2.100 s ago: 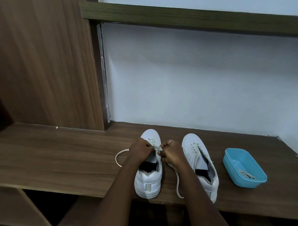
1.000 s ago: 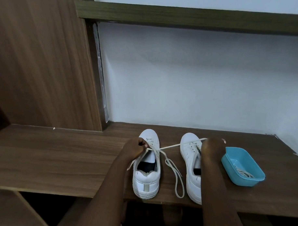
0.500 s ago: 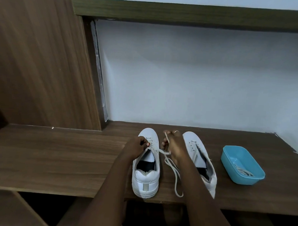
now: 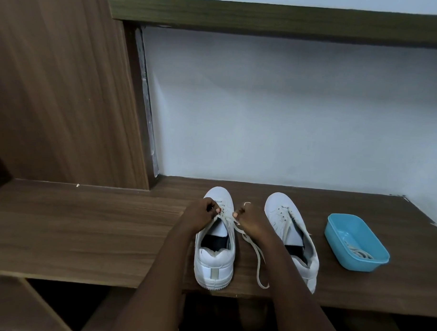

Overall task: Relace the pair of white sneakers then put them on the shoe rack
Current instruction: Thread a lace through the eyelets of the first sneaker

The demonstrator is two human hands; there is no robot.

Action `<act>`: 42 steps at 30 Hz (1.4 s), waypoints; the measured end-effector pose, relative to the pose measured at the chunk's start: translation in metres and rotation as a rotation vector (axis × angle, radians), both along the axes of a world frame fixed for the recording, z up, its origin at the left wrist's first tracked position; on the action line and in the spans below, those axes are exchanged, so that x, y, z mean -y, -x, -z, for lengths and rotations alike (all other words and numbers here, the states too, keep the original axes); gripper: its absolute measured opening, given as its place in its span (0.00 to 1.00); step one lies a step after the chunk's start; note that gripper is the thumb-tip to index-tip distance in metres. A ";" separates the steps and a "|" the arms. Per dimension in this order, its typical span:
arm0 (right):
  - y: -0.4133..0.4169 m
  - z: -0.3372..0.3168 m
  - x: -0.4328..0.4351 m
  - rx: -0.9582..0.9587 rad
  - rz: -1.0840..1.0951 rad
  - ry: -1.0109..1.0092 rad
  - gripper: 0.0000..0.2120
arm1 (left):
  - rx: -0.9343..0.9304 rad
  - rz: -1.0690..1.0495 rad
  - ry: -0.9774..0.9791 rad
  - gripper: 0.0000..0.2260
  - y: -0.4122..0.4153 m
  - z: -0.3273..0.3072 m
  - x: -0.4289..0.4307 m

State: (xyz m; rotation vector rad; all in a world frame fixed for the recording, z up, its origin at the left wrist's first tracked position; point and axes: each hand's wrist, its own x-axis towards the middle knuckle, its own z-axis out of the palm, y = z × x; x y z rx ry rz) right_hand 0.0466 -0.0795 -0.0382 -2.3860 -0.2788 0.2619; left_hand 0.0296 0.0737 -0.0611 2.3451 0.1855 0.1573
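brown wood grain runs across the shelf where the whole job sits, with a tall wooden panel rising at its far left.

moving right, the left hand rests on the left sneaker, its fingers curled and pinching the lace at the eyelets near the toe. this sneaker stands on the shelf with its heel toward us, close to the front edge. just beside it, the right hand pinches the same lace between curled fingers, a short end curling up above the knuckles. a long loose tail trails down the shelf between the two shoes.

further right, the right sneaker lies partly behind the right forearm. we see bare eyelets on it and cannot tell whether any lace is threaded. well to its right, a blue tub holds a second lace coiled in its bottom.

we judge that the step in hand is threading the left sneaker, only its lowest eyelets done. the next move calls for feeding the pinched end through the next eyelet up while the left hand steadies the shoe, then drawing both sides even. the right sneaker and the racking are not yet begun.
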 end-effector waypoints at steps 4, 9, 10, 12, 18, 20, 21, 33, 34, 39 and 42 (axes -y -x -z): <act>0.005 -0.002 -0.004 -0.065 -0.051 -0.055 0.10 | -0.001 -0.005 0.003 0.07 0.000 0.000 0.000; 0.000 -0.012 0.004 -0.145 0.038 0.000 0.17 | -0.019 -0.007 -0.002 0.09 0.001 -0.001 0.000; -0.002 -0.016 0.008 -0.155 0.063 0.033 0.16 | -0.021 -0.006 -0.004 0.10 0.002 -0.001 -0.001; -0.004 -0.023 0.019 -0.152 0.149 0.062 0.17 | -0.024 -0.002 -0.009 0.10 0.002 -0.002 -0.002; -0.029 -0.020 0.055 -0.160 0.328 0.092 0.10 | -0.025 0.031 -0.028 0.09 0.003 -0.005 -0.003; -0.032 -0.027 0.062 -0.192 0.312 0.137 0.15 | -0.017 0.054 0.010 0.08 0.005 -0.006 -0.006; -0.031 -0.031 0.065 -0.211 0.309 0.107 0.14 | -0.015 0.067 0.041 0.07 0.006 -0.007 -0.008; 0.003 -0.030 0.022 -0.221 -0.021 -0.265 0.11 | 0.023 0.075 0.117 0.07 0.005 -0.005 -0.013; 0.005 -0.025 0.014 -0.221 -0.039 -0.221 0.09 | 0.024 0.069 0.119 0.06 0.004 -0.005 -0.012; 0.002 -0.012 -0.002 -0.212 0.012 -0.136 0.11 | 0.011 0.015 0.120 0.06 0.001 -0.002 -0.016; -0.001 -0.019 0.005 -0.209 0.050 -0.071 0.15 | 0.002 -0.008 0.092 0.12 0.001 0.002 -0.023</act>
